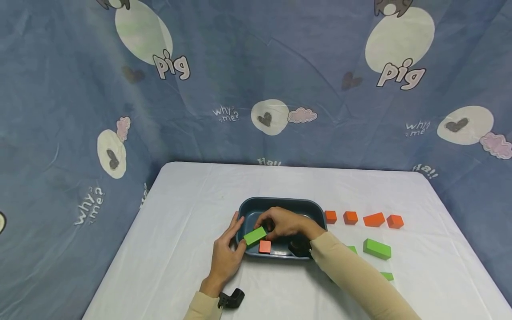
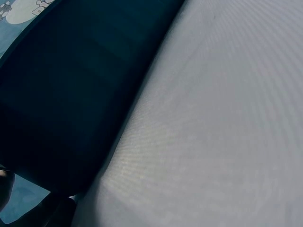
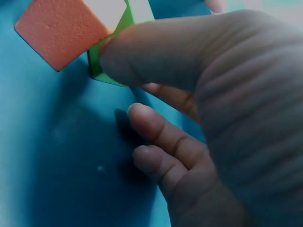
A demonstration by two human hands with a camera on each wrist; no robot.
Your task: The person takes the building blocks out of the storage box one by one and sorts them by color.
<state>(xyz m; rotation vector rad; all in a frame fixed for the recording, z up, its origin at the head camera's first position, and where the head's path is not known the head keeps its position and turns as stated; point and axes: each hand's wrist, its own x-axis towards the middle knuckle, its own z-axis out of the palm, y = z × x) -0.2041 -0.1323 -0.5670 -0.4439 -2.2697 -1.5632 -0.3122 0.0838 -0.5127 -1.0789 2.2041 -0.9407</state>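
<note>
My right hand [image 1: 282,221] is inside a dark blue tray [image 1: 288,202], its thumb and fingers pinching the right end of a green block [image 1: 254,236]. In the right wrist view the thumb lies along the side of that green block [image 3: 137,12], while two other fingers curl below it. An orange cube [image 1: 265,246] sits beside the block, near the tray's front wall. At the tray's left end my left hand [image 1: 226,260] holds the rim, with fingers along the side and thumb at the front corner. The left wrist view shows mostly the tray's dark outer wall [image 2: 75,94].
Right of the tray, a row of orange blocks [image 1: 350,218] runs along the white tabletop [image 1: 180,213]. Nearer stand green blocks [image 1: 377,249], some partly hidden by my right sleeve [image 1: 356,275]. A patterned blue cloth [image 1: 224,66] hangs behind the table.
</note>
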